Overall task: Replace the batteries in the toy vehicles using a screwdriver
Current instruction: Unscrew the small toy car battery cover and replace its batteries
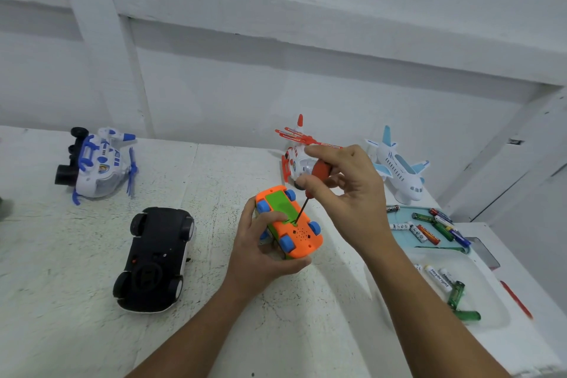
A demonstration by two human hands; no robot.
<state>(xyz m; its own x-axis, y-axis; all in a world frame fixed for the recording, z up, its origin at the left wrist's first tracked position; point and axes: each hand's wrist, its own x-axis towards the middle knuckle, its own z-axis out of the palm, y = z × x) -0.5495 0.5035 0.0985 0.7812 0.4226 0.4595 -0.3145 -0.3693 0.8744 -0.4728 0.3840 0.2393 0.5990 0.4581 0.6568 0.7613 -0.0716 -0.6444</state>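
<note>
My left hand (pixel 260 250) grips a small orange toy car (pixel 299 238) turned upside down, its blue wheels and green battery cover (pixel 279 203) facing up. My right hand (pixel 346 190) pinches the red handle of a screwdriver (pixel 320 170) between thumb and fingers. The thin shaft slants down and its tip meets the car's underside at the near end of the green cover.
A black toy car (pixel 156 258) lies upside down on the left. A blue-and-white helicopter (pixel 98 163) lies on its side at the far left. A red-and-white helicopter (pixel 294 160) and a white plane (pixel 399 167) stand behind. Trays at the right hold several batteries (pixel 429 229).
</note>
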